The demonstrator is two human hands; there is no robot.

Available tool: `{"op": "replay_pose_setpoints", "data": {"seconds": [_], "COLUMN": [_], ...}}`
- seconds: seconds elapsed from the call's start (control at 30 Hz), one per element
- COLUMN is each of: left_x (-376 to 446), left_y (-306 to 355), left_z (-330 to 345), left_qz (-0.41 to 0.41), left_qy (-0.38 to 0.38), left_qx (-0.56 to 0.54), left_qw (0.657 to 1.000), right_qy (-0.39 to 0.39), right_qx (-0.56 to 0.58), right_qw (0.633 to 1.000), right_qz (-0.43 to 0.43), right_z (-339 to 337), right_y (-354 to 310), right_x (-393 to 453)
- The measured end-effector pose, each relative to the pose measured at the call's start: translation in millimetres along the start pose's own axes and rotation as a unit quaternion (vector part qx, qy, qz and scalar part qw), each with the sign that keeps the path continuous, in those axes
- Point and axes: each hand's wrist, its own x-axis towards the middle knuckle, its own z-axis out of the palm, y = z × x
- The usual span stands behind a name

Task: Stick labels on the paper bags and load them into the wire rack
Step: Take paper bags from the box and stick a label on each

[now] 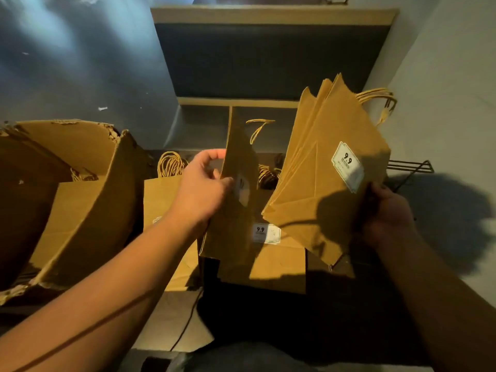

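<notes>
My right hand (pixel 386 210) grips a fanned stack of several flat brown paper bags (pixel 316 183) by its lower right edge. The top bag carries a white "9.9" label (pixel 347 166), and twisted handles (pixel 381 103) stick out at the upper right. My left hand (pixel 204 183) pinches the edge of one upright brown bag (pixel 239 167) standing in the middle. Behind and below it another bag (pixel 279 261) shows a white "9.9" label (pixel 265 233). The wire rack (pixel 410 166) shows as dark bars at the right, mostly hidden by the bags.
A torn cardboard box (pixel 80 183) stands open at the left. More brown bags with rope handles (pixel 171 165) sit between the box and the upright bag. A dark shelf unit (pixel 268 63) rises behind. A pale wall (pixel 442 89) closes the right side.
</notes>
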Motion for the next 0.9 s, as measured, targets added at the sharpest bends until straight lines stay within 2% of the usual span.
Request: {"op": "replay_pose_setpoints", "data": {"seconds": [0.1, 0.13, 0.2, 0.3, 0.43, 0.47, 0.53, 0.57, 0.7, 0.9], "left_x": [-4.7, -4.6, -3.4, -2.3, -6.2, -6.2, 0.0, 1.7, 7.5, 9.5], "left_y": [-4.2, -14.0, -37.5, -65.1, -63.0, -56.5, -40.3, -34.1, -37.1, -67.3], "left_z": [25.8, 38.0, 62.2, 81.4, 78.3, 72.5, 57.4, 52.3, 38.4, 18.1], "left_qz": [0.085, 0.091, 0.058, -0.055, -0.13, -0.166, -0.216, -0.22, -0.178, -0.191], "left_qy": [-0.035, -0.054, -0.115, -0.187, -0.199, -0.201, -0.233, -0.235, -0.209, -0.181], "left_qx": [0.137, 0.181, 0.201, 0.128, -0.072, -0.14, -0.283, -0.311, -0.257, -0.241], "left_qw": [0.986, 0.978, 0.971, 0.972, 0.969, 0.955, 0.905, 0.894, 0.927, 0.934], "right_qy": [-0.031, -0.045, -0.063, -0.079, -0.044, -0.038, -0.026, -0.021, -0.006, -0.008], "right_qx": [0.016, 0.016, 0.006, -0.003, 0.001, -0.007, -0.033, -0.045, -0.058, -0.027], "right_qw": [0.999, 0.998, 0.997, 0.996, 0.999, 0.999, 0.999, 0.998, 0.998, 1.0], "right_qz": [0.02, 0.029, 0.044, 0.047, 0.032, 0.033, 0.028, 0.024, 0.011, 0.011], "right_z": [-11.0, -13.6, -20.4, -24.3, -18.0, -16.4, -12.4, -10.0, -4.1, -6.5], "right_y": [-1.9, -3.0, -3.2, 3.1, 14.1, 16.3, 19.4, 20.5, 19.3, 15.2], "right_x": [6.9, 6.8, 8.4, 13.8, 19.9, 20.9, 23.8, 25.2, 29.1, 23.6]}}
